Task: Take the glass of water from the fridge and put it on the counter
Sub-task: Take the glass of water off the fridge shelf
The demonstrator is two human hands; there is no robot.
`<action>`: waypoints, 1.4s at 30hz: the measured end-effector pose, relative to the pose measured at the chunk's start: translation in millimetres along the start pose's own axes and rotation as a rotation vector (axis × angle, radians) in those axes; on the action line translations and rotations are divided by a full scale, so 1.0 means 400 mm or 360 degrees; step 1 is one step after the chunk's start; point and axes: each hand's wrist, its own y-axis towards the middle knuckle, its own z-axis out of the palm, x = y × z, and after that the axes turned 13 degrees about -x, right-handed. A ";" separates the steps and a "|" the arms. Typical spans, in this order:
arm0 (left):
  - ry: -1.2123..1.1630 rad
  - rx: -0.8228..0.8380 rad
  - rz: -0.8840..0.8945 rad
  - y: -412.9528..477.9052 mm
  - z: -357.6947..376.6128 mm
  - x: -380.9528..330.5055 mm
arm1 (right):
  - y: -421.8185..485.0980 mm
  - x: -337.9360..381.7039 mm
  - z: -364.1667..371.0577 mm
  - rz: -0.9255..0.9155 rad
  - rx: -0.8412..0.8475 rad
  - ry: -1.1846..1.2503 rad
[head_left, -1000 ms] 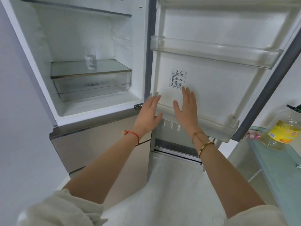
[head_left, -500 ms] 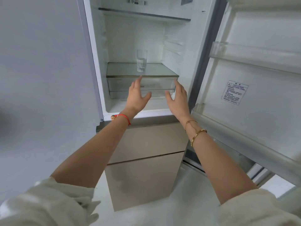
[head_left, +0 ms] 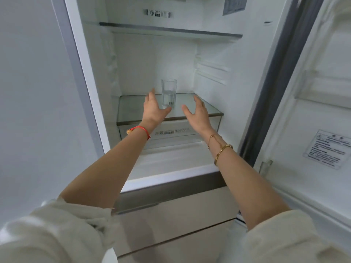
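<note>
Both arms reach forward — left hand [head_left: 153, 109] and right hand [head_left: 197, 113] open, palms facing each other, fingers [head_left: 151, 93] spread, empty.

A plain grey-white wall [head_left: 32, 95] is standing to the left of the appliance, soft even daylight is washing over it, and beige drawer fronts [head_left: 176, 224] below are catching a dull sheen.

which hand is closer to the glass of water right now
The left hand, the one with the red string bracelet: its thumb reaches the base of the glass of water, while the right hand stays clearly apart.
</note>
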 end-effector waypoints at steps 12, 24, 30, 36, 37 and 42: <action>-0.0102 0.0109 -0.0330 0.214 0.177 0.074 | 0.234 -0.060 0.158 0.0124 0.0136 0.0036; -0.0007 0.0015 -0.0326 0.233 0.206 0.078 | 0.287 -0.076 0.211 0.0049 0.0292 0.0236; -0.0003 -0.0082 -0.0306 0.209 0.194 0.071 | 0.276 -0.064 0.207 0.0026 0.0301 0.0304; 0.0000 -0.0156 -0.0296 0.165 0.174 0.061 | 0.245 -0.048 0.178 0.0048 0.0315 0.0345; 0.0006 -0.0164 -0.0287 0.157 0.170 0.059 | 0.240 -0.046 0.173 0.0050 0.0321 0.0348; 0.0011 -0.0255 -0.0249 0.118 0.131 0.037 | 0.206 -0.023 0.150 0.0018 0.0297 0.0420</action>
